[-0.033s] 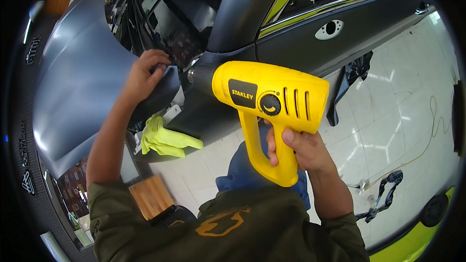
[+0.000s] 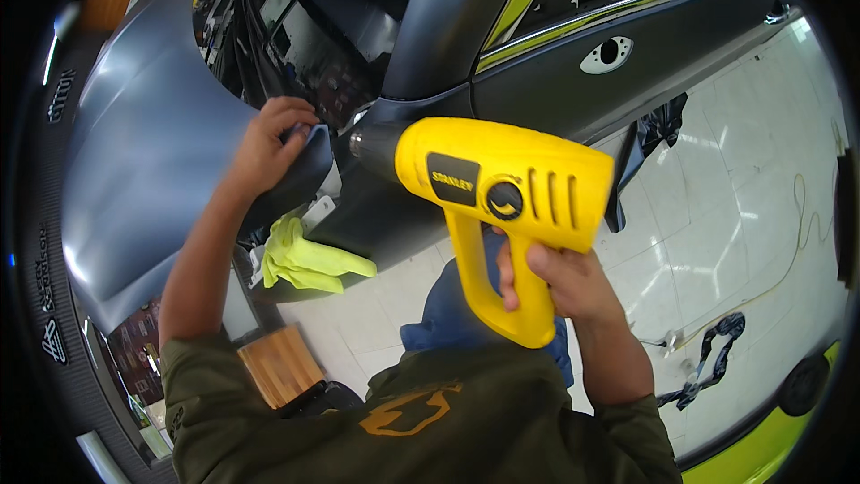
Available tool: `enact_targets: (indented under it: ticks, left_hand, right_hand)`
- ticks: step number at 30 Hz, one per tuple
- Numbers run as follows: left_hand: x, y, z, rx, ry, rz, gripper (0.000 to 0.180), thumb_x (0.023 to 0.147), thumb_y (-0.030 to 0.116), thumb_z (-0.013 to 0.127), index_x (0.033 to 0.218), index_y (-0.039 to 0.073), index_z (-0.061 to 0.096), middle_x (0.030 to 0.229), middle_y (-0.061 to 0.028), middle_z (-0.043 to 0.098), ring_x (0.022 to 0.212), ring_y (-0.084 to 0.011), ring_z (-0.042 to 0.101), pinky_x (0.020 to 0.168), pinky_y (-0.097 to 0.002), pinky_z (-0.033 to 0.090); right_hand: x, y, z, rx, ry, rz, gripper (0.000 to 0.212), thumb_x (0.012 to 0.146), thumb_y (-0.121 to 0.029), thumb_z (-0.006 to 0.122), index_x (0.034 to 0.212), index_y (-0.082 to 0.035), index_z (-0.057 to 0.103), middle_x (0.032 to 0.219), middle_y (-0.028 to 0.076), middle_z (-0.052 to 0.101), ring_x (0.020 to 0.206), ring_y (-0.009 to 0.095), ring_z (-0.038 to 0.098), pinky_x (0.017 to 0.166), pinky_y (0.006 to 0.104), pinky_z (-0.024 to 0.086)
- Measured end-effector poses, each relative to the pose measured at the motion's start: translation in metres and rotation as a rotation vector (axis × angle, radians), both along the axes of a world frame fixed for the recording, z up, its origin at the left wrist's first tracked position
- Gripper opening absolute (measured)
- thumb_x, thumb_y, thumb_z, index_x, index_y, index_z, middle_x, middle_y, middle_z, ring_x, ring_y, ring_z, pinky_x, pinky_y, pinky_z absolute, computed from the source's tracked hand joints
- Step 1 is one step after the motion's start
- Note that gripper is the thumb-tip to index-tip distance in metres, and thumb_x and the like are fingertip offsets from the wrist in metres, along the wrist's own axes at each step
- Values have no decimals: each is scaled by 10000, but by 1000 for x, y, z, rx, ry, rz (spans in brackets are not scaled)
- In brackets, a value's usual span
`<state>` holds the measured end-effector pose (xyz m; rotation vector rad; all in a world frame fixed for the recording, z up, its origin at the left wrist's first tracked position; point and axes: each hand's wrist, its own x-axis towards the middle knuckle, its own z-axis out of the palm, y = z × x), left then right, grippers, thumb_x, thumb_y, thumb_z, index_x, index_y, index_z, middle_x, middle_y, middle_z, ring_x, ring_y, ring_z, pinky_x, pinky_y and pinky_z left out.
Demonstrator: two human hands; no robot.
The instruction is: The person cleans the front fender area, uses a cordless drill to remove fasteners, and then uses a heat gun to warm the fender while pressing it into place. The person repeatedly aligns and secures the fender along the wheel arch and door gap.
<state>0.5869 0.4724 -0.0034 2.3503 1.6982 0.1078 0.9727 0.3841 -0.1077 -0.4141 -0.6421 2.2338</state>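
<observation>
I have the heat gun [image 2: 506, 148] near the hood corner [image 2: 309, 163], right hand [image 2: 578, 282] with fingers wrapped round it; left hand [image 2: 271, 148] curls there, whether pinching I cannot tell. Probably warming; next calls for steady aim.

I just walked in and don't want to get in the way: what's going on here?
A person's right hand holds a yellow heat gun by its handle, its nozzle pointing left toward their left hand. The left fingers are curled at the corner of a car's matte grey hood; whether they pinch anything is hard to tell. A yellow-green cloth lies nearer the person, below that corner in the picture.
</observation>
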Motion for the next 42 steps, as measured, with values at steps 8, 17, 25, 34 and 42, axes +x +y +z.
enact_targets:
  ticks: [8,17,25,34,42]
  left_hand:
    - [-8,10,1,-127,153,-332,302,745,-37,616,1040,15,658,1007,-125,592,951,-301,575,827,-388,499]
    - [-11,60,8,-543,76,-459,220,791,28,607,1006,-6,639,941,-134,548,893,-310,588,778,-397,501]
    - [-29,76,-3,-676,-47,-546,274,816,29,646,1088,45,628,1012,-119,559,913,-303,602,769,-370,518]
    - [-17,78,-2,-760,-133,-191,318,834,44,667,1138,33,575,936,-88,570,799,-199,586,699,-314,496]
    - [-11,92,-12,-1131,28,64,314,855,204,711,1042,1,560,725,-55,578,618,-111,511,565,-283,412]
  right_hand:
    - [144,-90,-21,-14,-235,-487,772,880,-501,631,1300,86,357,736,129,553,497,232,576,448,336,530]
    - [117,-116,17,-662,-829,-982,389,1014,-372,450,1212,-38,481,795,40,553,569,145,548,516,292,482]
    - [88,-148,52,-866,-981,-1017,384,1005,-370,478,1166,-23,505,738,39,549,534,140,555,486,264,486]
    - [71,-135,69,-890,-993,-910,404,998,-367,494,1188,-11,492,744,45,551,547,134,563,490,266,496]
    - [67,-131,65,-879,-1006,-812,400,992,-366,510,1182,-14,496,746,43,552,547,128,563,490,260,495]
